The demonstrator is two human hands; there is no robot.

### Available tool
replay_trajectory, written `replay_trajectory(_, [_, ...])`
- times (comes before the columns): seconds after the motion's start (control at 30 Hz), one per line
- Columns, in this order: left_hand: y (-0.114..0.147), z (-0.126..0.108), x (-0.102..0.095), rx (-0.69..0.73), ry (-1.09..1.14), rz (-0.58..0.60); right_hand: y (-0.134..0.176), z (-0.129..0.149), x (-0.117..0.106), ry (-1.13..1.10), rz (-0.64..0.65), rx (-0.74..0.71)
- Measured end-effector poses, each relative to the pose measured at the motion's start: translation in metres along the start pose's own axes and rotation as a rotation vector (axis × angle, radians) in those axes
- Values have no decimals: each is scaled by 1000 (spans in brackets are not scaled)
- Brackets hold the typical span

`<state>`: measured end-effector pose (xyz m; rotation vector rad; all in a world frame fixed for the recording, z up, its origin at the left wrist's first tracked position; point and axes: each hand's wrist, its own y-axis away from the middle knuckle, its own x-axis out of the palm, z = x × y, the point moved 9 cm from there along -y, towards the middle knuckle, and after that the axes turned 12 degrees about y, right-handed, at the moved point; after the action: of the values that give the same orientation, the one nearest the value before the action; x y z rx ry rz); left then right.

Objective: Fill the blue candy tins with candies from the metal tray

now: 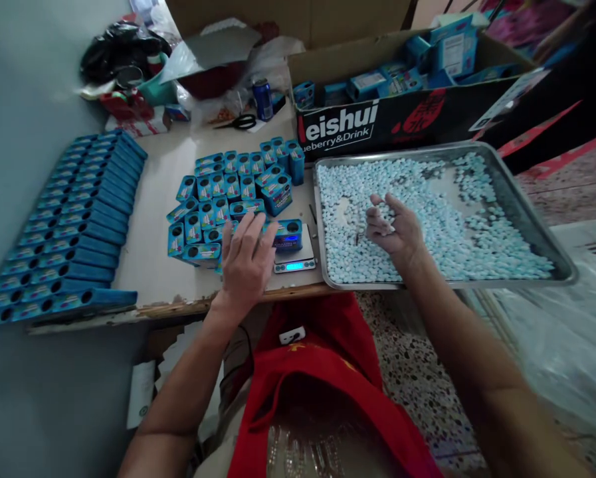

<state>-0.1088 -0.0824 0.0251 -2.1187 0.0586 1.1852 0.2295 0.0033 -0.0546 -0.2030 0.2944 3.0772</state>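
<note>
My right hand (393, 227) is raised over the metal tray (519, 189), palm up, its fingers curled round a few small pale pieces that look like candies. A layer of loose light-blue candies (417, 249) covers much of the tray. Over the front of a group of small blue boxes (205, 186) lies my left hand (248, 255), fingers apart and bent. Its fingertips are beside a blue box (288, 234) lying on a small digital scale (295, 265) with a lit display. Whether they touch that box is hard to tell. Dark round openings show on the boxes' upper faces.
Tight rows of blue boxes (78, 219) line the table's left side. Behind the tray stands a large carton (387, 123) holding more blue boxes. Scissors (242, 122), a blue can (262, 99) and bags lie at the back. Another person in dark clothing (561, 126) is at right.
</note>
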Motion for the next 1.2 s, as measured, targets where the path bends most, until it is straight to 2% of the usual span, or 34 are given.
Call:
replay_trajectory(0.13, [-46, 10, 36, -117, 105, 152, -3, 13, 22, -79, 37, -73])
replay_trajectory(0.2, [-65, 10, 44, -136, 157, 170, -5, 24, 30, -114, 47, -126])
replay_trajectory(0.27, [-82, -2, 46, -98, 203, 152, -7, 39, 33, -136, 20, -176])
replay_trajectory(0.4, [-115, -34, 53, -26, 308, 133, -10, 78, 20, -130, -108, -270])
replay_trajectory(0.53, [-138, -52, 71, -28, 387, 139, -11, 108, 11, -62, -213, -310])
replay_trajectory(0.67, [-149, -62, 94, -23, 430, 195, -8, 120, 23, 105, -151, -352])
replay_trajectory(0.73, [-151, -65, 104, -30, 437, 229, -5, 118, 28, 141, -134, -360])
replay_trajectory(0.77, [-152, -66, 108, -36, 438, 243, -4, 116, 25, 109, -164, -358])
replay_trajectory(0.87, [-154, -71, 118, -53, 429, 280, -8, 97, 4, -38, -312, -307])
replay_trajectory(0.97, [-153, -75, 123, -60, 419, 302, -25, 68, -26, -80, -384, -238])
replay_trajectory(1.03, [-151, -75, 119, -66, 422, 280, -39, 47, -51, -56, -394, -204])
replay_trajectory(1.1, [-147, -71, 106, -78, 420, 225, -52, 24, -73, 13, -372, -155])
replay_trajectory(1.2, [-135, -57, 78, -102, 414, 134, -55, -6, -86, 97, -313, -103])
